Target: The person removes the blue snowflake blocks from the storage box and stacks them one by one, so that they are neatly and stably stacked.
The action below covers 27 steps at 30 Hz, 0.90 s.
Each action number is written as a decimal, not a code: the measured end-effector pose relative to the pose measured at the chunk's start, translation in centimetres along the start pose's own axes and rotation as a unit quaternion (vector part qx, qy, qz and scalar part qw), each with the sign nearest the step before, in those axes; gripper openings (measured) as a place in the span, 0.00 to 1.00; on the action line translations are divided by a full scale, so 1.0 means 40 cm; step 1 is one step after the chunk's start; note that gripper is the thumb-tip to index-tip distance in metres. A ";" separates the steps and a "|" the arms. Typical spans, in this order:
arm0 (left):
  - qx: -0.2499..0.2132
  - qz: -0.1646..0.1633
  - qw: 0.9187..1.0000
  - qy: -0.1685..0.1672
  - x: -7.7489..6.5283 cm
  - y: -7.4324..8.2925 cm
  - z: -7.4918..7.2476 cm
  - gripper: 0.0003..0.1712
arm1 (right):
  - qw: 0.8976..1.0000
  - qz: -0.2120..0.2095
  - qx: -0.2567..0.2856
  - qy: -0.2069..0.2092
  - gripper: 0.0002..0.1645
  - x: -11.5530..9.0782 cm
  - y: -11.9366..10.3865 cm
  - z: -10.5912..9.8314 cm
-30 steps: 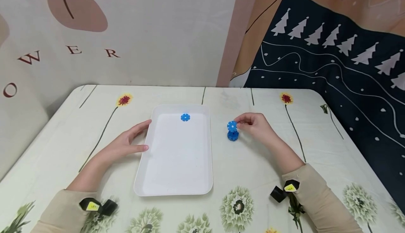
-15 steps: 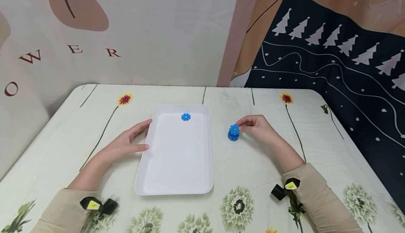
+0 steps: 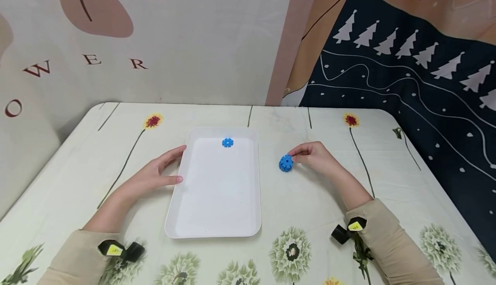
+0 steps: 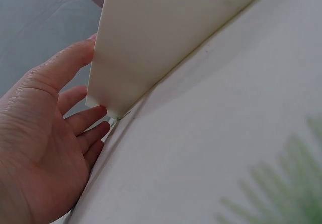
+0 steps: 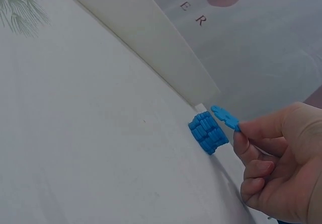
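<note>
My right hand (image 3: 317, 156) pinches a blue snowflake disc (image 5: 225, 117) by its edge, between thumb and fingertips. Just under that disc stands a short stack of blue snowflake discs (image 5: 208, 133) on the cloth; the right wrist view shows a narrow gap between them. From above, the held disc covers most of the stack. To the left, a white rectangular tray (image 3: 217, 229) lies flat, with one blue disc (image 3: 227, 143) inside near its far end. My left hand (image 3: 149, 176) rests spread at the tray's left rim, thumb and a fingertip against it.
A floral-printed cloth (image 3: 306, 209) covers the table. Its far edge meets a pale printed wall hanging (image 3: 205, 39), and a dark tree-patterned fabric (image 3: 372, 74) hangs at the right. Each sleeve cuff carries a small black wrist camera (image 3: 341, 235).
My right hand has lowered its disc from above and behind the stack until the two overlap in the head view. The left hand and tray stay put.
</note>
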State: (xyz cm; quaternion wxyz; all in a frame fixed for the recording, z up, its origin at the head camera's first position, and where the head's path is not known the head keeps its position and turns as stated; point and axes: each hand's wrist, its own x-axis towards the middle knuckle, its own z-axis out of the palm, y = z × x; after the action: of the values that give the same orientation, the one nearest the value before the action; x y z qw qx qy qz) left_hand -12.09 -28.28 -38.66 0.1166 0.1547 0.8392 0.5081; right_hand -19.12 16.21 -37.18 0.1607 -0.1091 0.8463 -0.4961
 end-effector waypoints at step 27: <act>-0.001 0.001 1.000 0.000 0.002 -0.005 -0.001 0.48 | 0.999 0.026 -0.033 0.022 0.10 0.004 -0.007 0.008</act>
State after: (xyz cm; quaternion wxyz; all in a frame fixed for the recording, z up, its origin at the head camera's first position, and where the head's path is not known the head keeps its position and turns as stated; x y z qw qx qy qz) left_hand -12.20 -28.37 -38.83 0.1164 0.1555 0.8387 0.5087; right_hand -19.14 15.78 -37.12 0.1513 -0.0815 0.8683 -0.4654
